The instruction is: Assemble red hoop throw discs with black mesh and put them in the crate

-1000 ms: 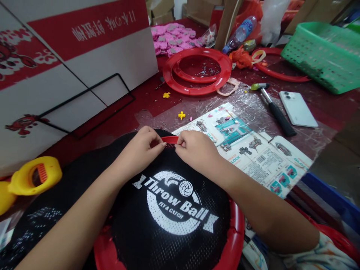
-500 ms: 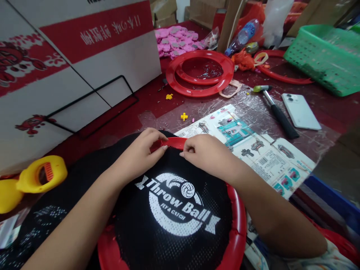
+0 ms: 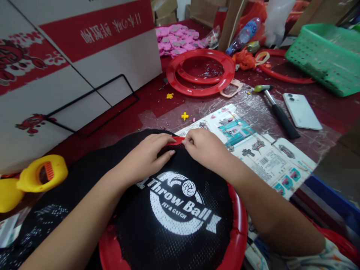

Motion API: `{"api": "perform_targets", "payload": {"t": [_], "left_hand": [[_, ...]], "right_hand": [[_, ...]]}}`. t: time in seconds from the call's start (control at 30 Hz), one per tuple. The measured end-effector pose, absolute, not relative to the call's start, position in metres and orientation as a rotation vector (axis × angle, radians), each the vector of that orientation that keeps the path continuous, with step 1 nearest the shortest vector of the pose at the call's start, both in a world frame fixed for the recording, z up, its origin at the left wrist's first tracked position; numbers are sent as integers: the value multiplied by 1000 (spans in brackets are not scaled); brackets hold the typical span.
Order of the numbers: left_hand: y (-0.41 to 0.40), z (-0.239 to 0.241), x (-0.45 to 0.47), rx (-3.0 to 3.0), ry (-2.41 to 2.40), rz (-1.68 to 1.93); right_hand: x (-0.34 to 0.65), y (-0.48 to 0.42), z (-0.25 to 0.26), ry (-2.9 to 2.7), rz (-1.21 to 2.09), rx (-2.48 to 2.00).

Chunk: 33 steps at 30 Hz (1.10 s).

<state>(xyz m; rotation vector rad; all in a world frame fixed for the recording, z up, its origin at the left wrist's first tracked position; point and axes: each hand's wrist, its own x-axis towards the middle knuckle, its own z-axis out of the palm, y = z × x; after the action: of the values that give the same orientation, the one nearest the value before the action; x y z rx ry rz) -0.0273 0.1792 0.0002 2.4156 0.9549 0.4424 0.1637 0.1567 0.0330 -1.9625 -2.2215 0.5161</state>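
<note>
box panel [image 3: 84,56]: big white/red cardboard, fills the left side; its edge runs diagonally toward the mesh.
black mesh [image 3: 168,240]: "Throw Ball" net, stretched over the ring right in front of the person, spilling past it on the left.
red ring [image 3: 239,225]: under the mesh. The rim shows on the right, plus a short bit at the far edge between the hands.
open table [image 3: 135,108]: bare red strip btwn panel and far rim (only free room here tbh).
card sheet [image 3: 253,153]: just past the far rim, on the right.
left hand [image 3: 146,157]: fingers together, flat on mesh at far rim; can't tell about the thumb.
right hand [image 3: 205,148]: fingertips pinched on mesh edge by the exposed rim.
hammer [image 3: 278,112]: well apart, far right.
</note>
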Motion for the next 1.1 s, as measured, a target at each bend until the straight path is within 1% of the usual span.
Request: {"api": "perform_targets", "payload": {"t": [0.23, 0.5, 0.67, 0.9, 1.1], "left_hand": [[180, 1, -28, 2470, 925, 382], [183, -9, -31, 2548, 938, 345], [184, -12, -29, 2607, 951, 250], [185, -15, -31, 2673, 956, 207], [185, -17, -30, 2659, 988, 204]], "right_hand": [[163, 160, 26, -2235, 508, -1975], [162, 161, 22, -2228, 529, -1966], [163, 161, 25, -2215, 581, -1979], [164, 162, 23, -2223, 566, -1922], [163, 164, 19, -2205, 597, -1960]]}}
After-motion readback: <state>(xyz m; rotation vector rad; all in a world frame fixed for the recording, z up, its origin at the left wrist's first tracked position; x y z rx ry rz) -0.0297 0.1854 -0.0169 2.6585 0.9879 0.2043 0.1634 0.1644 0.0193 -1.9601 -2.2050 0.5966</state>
